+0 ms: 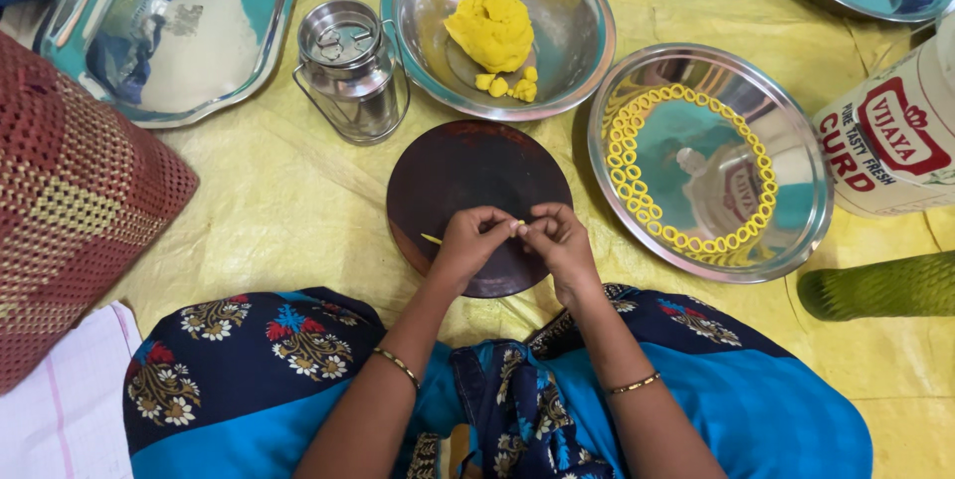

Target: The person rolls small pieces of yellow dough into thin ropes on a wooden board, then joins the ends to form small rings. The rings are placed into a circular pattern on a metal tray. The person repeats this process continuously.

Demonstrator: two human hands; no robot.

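Dough strand [519, 225], thin and yellow, sits pinched between the fingers of the left hand [468, 240] and the right hand [559, 240], both closed narrowly on it just above the dark round board [468, 176]. A loose yellow tail pokes out left of the fingers, on the board. Joining the ends seems to call for light, even pressure, so the loop keeps its shape. Right of the fingers, the steel plate [811, 191] carries finished rings [622, 136] around its rim; beyond the fingers a bowl [577, 1] holds the dough lump [489, 26].

Thin yellow dough strand [431, 238] over round board [468, 169]
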